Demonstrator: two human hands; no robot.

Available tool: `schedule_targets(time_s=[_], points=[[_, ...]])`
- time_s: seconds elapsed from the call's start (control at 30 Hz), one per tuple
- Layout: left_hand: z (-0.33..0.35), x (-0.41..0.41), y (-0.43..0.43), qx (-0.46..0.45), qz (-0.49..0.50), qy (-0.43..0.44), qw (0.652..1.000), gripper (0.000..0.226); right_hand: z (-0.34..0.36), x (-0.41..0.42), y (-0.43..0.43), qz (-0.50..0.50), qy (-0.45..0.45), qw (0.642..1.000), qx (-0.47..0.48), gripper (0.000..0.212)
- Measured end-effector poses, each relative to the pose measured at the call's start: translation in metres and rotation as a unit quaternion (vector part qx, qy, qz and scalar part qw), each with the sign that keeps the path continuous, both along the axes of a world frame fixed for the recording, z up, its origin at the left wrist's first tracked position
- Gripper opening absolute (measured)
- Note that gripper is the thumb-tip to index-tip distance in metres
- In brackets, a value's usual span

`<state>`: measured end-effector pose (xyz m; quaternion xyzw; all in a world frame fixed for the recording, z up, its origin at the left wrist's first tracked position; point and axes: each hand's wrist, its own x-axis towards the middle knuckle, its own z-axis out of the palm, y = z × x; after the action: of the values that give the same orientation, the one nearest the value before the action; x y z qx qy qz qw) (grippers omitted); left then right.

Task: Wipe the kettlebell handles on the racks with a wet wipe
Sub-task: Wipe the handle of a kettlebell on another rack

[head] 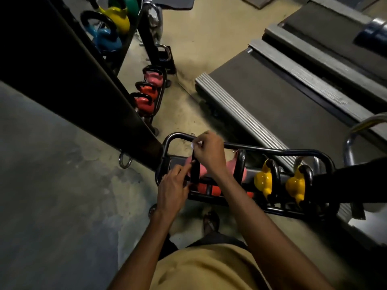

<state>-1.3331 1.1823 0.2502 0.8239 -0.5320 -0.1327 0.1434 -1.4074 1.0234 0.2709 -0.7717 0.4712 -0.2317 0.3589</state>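
Right hand [209, 152] pinches the wet wipe [195, 144], only a white scrap showing, atop the black kettlebell handle [195, 172] on the rack [272, 151]. Left hand [173, 189] grips that handle lower down, hiding most of the pink bell [202, 172].

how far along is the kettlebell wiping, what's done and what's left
Done: no handle shows as visibly wiped, so I cannot tell. In hand: the right hand holds the wet wipe on the black handle of the leftmost pink kettlebell while the left hand holds it. Left, probably: the second pink kettlebell, two yellow kettlebells, and the farther rack.
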Motion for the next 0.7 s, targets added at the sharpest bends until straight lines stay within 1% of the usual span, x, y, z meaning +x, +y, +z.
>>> schedule_targets(time_s=[0.07,0.13,0.17,0.2,0.23,0.27,0.3,0.37,0.4,0.47,0.5,0.53,0.57,0.63,0.7], points=[[0.002,-0.001,0.000,-0.002,-0.003,-0.001,1.000,0.075,0.004,0.012,-0.030,-0.006,0.055,0.991,0.123,0.013],[0.004,-0.002,0.001,-0.005,-0.005,0.001,1.000,0.075,0.006,0.016,-0.057,0.004,0.080,0.962,0.262,0.013],[0.005,-0.002,0.001,-0.007,-0.004,0.002,1.000,0.074,0.006,0.014,-0.066,0.014,0.078,0.945,0.317,0.017],[0.006,-0.003,0.001,-0.010,-0.003,0.003,1.000,0.074,0.006,0.011,-0.071,0.019,0.069,0.931,0.358,0.020],[0.006,-0.003,0.000,-0.013,-0.003,0.005,1.000,0.074,0.005,0.009,-0.075,0.022,0.062,0.925,0.375,0.018],[0.006,-0.002,0.000,-0.015,-0.003,0.008,1.000,0.074,0.006,0.007,-0.076,0.032,0.059,0.926,0.372,0.011],[0.005,-0.002,0.000,-0.015,-0.003,0.012,1.000,0.074,0.009,0.006,-0.075,0.050,0.063,0.933,0.350,0.003],[0.003,-0.001,0.001,-0.010,-0.001,0.013,1.000,0.077,0.015,0.006,-0.066,0.093,0.087,0.958,0.257,0.010],[0.001,-0.001,0.001,-0.007,-0.001,0.006,1.000,0.079,0.017,0.007,-0.059,0.115,0.104,0.968,0.199,0.007],[-0.003,-0.001,0.001,-0.003,0.000,-0.008,1.000,0.083,0.019,0.011,-0.045,0.157,0.145,0.973,0.088,0.002],[-0.004,-0.001,0.001,-0.002,0.000,-0.008,1.000,0.084,0.020,0.013,-0.041,0.177,0.157,0.970,0.057,0.005],[-0.003,-0.001,0.001,-0.002,0.000,-0.006,1.000,0.083,0.021,0.015,-0.042,0.189,0.161,0.967,0.053,0.008],[-0.002,0.000,0.000,-0.002,0.000,-0.002,1.000,0.080,0.021,0.017,-0.047,0.188,0.163,0.966,0.072,0.008],[0.001,-0.001,0.000,-0.006,0.000,0.007,1.000,0.076,0.020,0.018,-0.061,0.160,0.167,0.962,0.142,0.005],[0.004,-0.002,0.001,-0.007,-0.002,0.011,1.000,0.075,0.016,0.017,-0.070,0.124,0.171,0.957,0.198,0.012]])
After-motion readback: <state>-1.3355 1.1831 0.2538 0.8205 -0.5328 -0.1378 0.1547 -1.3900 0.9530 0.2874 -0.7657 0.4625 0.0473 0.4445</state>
